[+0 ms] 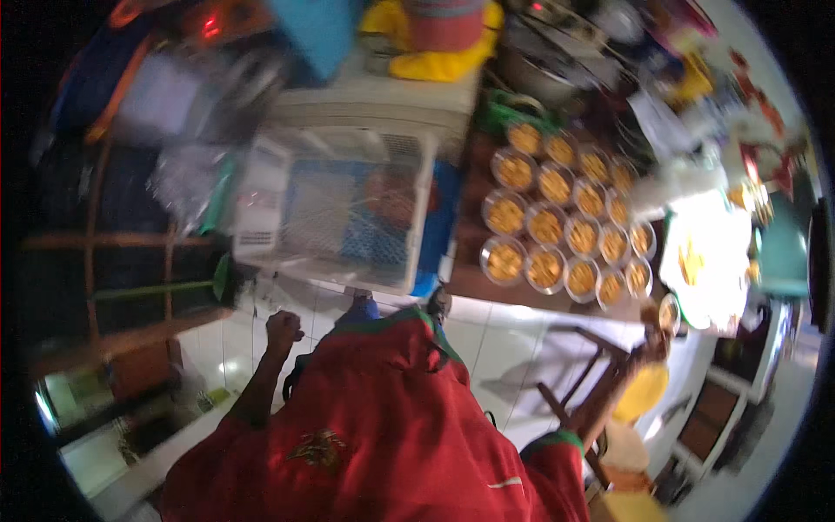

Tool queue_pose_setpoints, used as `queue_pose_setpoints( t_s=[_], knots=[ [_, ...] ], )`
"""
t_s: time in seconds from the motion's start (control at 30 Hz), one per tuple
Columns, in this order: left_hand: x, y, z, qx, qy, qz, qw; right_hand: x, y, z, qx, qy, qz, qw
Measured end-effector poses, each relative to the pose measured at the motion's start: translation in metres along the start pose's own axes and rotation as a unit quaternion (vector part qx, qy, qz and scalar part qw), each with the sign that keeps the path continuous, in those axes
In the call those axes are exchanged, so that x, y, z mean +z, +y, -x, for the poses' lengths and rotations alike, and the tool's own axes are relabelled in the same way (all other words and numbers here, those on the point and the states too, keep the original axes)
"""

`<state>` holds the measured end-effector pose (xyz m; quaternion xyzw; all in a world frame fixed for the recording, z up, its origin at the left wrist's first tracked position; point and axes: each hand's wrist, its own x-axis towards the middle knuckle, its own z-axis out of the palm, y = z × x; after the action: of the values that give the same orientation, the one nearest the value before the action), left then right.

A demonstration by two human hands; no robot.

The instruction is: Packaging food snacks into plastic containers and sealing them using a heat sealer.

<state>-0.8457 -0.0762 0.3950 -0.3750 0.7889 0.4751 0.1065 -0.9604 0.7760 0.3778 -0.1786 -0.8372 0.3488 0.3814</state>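
Note:
My left hand is raised over the white tiled floor, its fingers curled and nothing visible in them. On the right, my right hand is closed around the side of a clear plastic cup at the table's front edge; blur hides the exact grip and the cup's contents. Close by, several clear cups filled with yellow-brown food pieces stand in rows on a brown table. Right of them, a brightly lit white tray holds a small heap of similar yellow pieces.
A white plastic crate stands ahead, with a blue object beside it. A dark wooden stool and a yellow round seat are below my right arm. Pots and bags crowd the table's far end. A dark-paned wooden frame is at left.

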Motion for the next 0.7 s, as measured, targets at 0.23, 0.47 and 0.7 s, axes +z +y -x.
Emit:
queue_pose_setpoints(
  t_s=[0.23,0.47,0.7],
  knots=[
    [-0.013,0.107,-0.007,0.193,0.001,-0.020,0.981,0.058,-0.305,-0.013,-0.092,0.022,0.163,0.982],
    [-0.080,0.092,-0.074,0.380,0.044,-0.076,0.921,0.222,-0.562,0.050,-0.144,-0.127,-0.093,0.977],
    [-0.185,0.057,-0.088,0.241,0.063,0.005,0.968,0.369,-0.751,0.103,-0.301,-0.202,-0.219,0.906]
  ],
)
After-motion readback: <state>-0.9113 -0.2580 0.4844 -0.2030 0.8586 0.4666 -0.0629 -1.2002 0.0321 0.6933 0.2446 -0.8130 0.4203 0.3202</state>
